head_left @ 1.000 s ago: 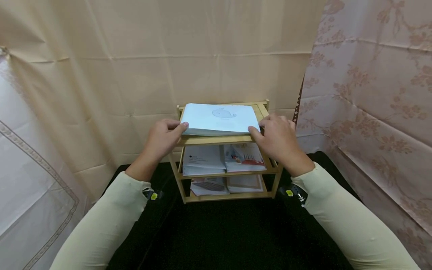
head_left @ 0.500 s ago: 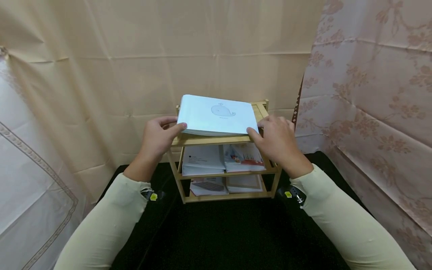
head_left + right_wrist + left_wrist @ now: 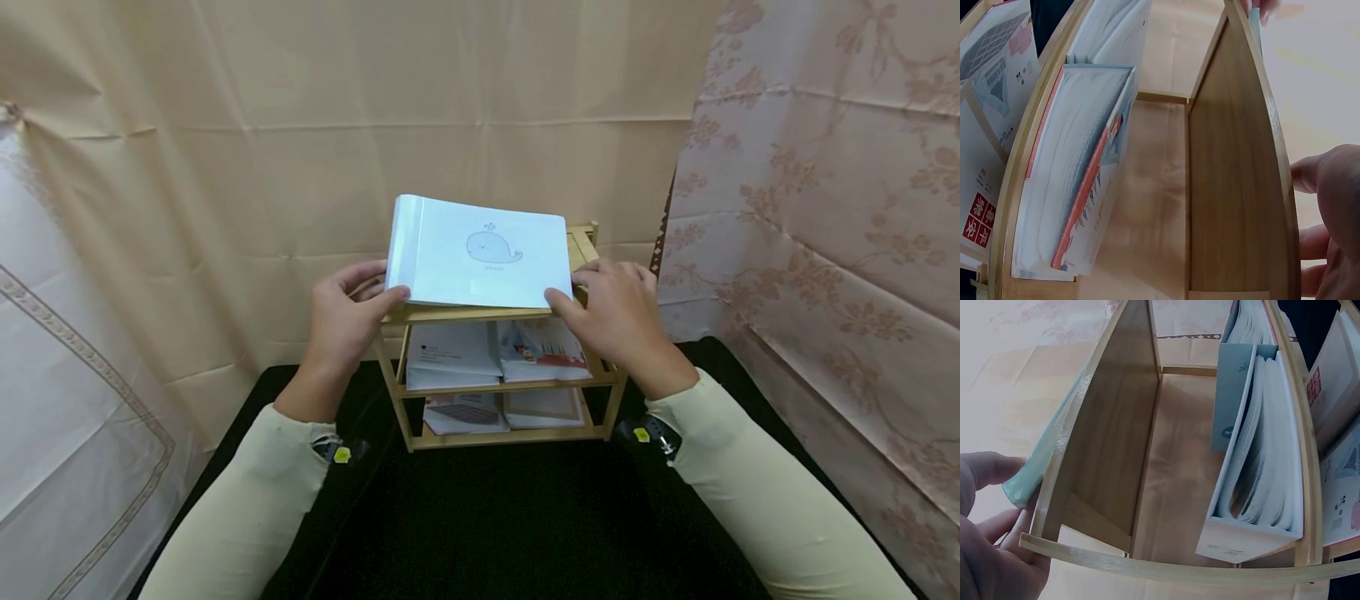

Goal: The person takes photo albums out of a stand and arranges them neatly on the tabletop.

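A pale blue photo album with a whale drawing on its cover lies slanted over the top of a small wooden shelf rack, its left side raised. My left hand pinches the album's left edge, thumb on the cover and fingers beneath. In the left wrist view, the album's teal edge stands apart from the rack's top panel, between thumb and fingers. On the other side, my right hand grips the front right corner, thumb on the cover and fingers curled by the right edge.
Two more albums, a white one and a colourful one, sit on the middle shelf. Others fill the bottom shelf. Behind the rack hangs a beige curtain, with a floral cloth at right. Dark green cloth lies below.
The album's left side has risen and shifted left with my left hand, so more of the cover and spine shows. My right hand has stayed nearly in place at the corner.
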{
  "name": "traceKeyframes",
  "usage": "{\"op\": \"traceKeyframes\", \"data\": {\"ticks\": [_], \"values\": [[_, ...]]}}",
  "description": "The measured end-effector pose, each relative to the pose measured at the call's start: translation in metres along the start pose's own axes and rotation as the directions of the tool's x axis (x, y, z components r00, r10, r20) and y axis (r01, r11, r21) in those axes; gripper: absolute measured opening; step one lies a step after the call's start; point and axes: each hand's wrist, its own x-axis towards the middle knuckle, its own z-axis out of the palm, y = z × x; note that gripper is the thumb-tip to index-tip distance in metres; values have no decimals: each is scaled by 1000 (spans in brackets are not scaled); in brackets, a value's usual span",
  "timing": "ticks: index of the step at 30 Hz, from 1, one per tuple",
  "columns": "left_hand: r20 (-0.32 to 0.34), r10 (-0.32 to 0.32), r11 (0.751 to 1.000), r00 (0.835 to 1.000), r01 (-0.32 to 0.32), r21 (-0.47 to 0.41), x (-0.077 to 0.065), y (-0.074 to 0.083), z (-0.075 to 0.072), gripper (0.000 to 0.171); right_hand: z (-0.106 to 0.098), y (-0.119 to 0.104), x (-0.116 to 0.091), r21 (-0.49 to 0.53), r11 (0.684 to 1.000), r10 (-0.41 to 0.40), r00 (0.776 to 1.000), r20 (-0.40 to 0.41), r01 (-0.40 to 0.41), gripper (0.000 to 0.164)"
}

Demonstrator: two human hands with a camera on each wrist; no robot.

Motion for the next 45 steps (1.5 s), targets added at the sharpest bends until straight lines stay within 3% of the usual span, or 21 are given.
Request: {"op": "traceKeyframes", "data": {"ticks": [9, 14, 19, 24, 31, 38, 45], "values": [[-17, 47, 996, 999, -48, -72, -5, -8, -1, 46, -1, 0, -1, 4, 1000, -12, 1000, 16, 12, 63], [-26, 56, 996, 998, -57, -63, -10, -9, -2, 46, -2, -2, -3, 16, 1000, -15, 1000, 25, 14, 63], [-37, 76, 996, 996, -77, -46, -14, -9, -5, 45, -3, -5, -3, 109, 994, -10, 1000, 29, 7, 52], [-37, 96, 989, 995, -99, -114, -17, -10, -8, 41, -3, -10, -4, 188, 982, 8, 999, 40, -15, 40], [-14, 158, 980, 987, -159, -120, -22, -13, -10, 38, 0, -15, -5, 238, 971, 28, 999, 15, -31, 44], [-12, 206, 975, 978, -206, -78, -26, -14, -11, 38, 1, -21, -7, 320, 947, 48, 998, -38, -34, 41], [-36, 256, 963, 966, -258, -73, -34, -14, -12, 39, 5, -30, -9, 472, 881, 78, 994, -81, -31, 50]]}}
